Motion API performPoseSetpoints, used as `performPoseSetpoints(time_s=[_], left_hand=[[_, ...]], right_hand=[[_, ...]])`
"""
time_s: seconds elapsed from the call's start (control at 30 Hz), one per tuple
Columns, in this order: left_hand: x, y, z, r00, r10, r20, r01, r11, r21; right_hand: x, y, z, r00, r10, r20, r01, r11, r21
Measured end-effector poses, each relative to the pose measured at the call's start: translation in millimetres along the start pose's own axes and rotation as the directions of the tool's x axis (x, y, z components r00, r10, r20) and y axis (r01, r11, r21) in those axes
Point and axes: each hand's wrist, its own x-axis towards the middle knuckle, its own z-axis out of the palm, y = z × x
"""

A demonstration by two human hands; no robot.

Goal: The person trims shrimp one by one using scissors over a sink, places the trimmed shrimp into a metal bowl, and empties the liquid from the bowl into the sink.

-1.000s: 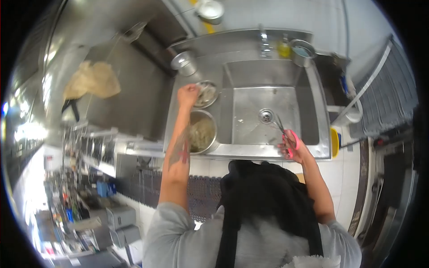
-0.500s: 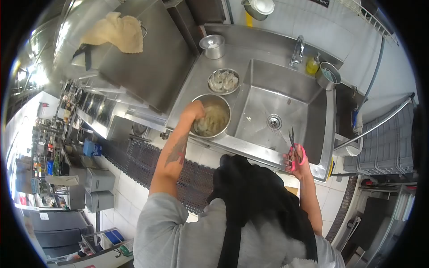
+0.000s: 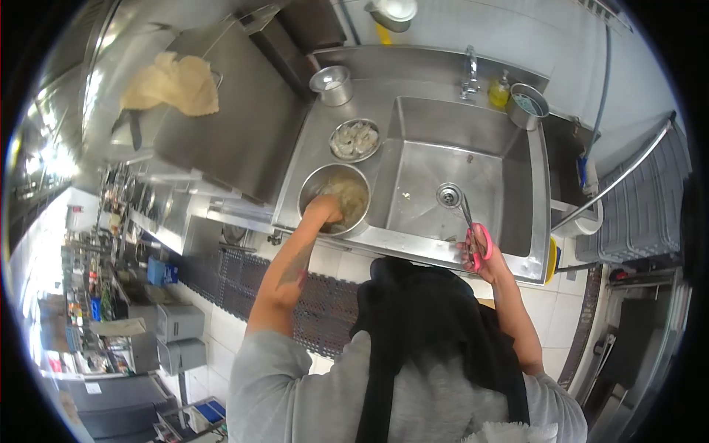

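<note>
My left hand point(image 3: 323, 210) reaches over the near rim of a round steel pot point(image 3: 303, 193), its fingers down among raw shrimp point(image 3: 351, 193) in cloudy liquid. Those fingers are hidden, so I cannot see whether they grip anything. Just behind the pot, a smaller steel bowl point(image 3: 354, 158) holds more grey-white shrimp point(image 3: 356, 139). My right hand point(image 3: 481, 258) is closed around the pink handles of a pair of scissors point(image 3: 480, 240) above the sink's front edge. The dark blades point away from me, over the basin, with nothing visible between them.
The steel sink point(image 3: 425, 199) has a round drain point(image 3: 448, 195) and small scraps on its floor. A faucet point(image 3: 470, 74), a yellow soap bottle point(image 3: 500, 90) and a steel pot point(image 3: 527, 107) line the back. Another steel pot point(image 3: 331, 86) stands at the back left. A beige cloth point(image 3: 173, 85) lies further left.
My left hand has gone from the pot's left rim to its near side, fingers lower in the liquid. My right hand still holds the scissors, blades now turned slightly left. The view has shifted a little.
</note>
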Motion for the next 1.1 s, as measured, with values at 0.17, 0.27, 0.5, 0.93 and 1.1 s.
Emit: performPoseSetpoints(time_s=[0.17, 0.27, 0.5, 0.93, 1.1], left_hand=[[-50.5, 11.3, -68.4, 0.946, 0.020, -0.322, -0.080, 0.981, -0.174], [-83.1, 56.5, -117.5, 0.959, 0.110, -0.261, -0.257, 0.723, -0.641], [-38.5, 174.6, -96.1, 0.858, 0.258, -0.443, -0.483, 0.115, -0.868], [-35.3, 225.9, -68.3, 0.857, 0.344, -0.383, -0.409, 0.003, -0.913], [-33.8, 226.6, -53.5, 0.805, 0.347, -0.481, -0.520, 0.025, -0.854]], right_hand=[[-13.9, -1.0, 1.4, 0.996, -0.080, -0.035, 0.079, 0.997, -0.026], [-24.7, -9.1, 18.4, 0.985, -0.166, 0.046, 0.172, 0.965, -0.199], [-46.2, -41.4, 68.3, 0.919, -0.301, 0.254, 0.384, 0.828, -0.409], [-34.8, -25.7, 48.3, 0.918, -0.396, 0.022, 0.345, 0.771, -0.536], [-31.0, -25.5, 43.5, 0.944, -0.324, 0.056, 0.318, 0.858, -0.402]])
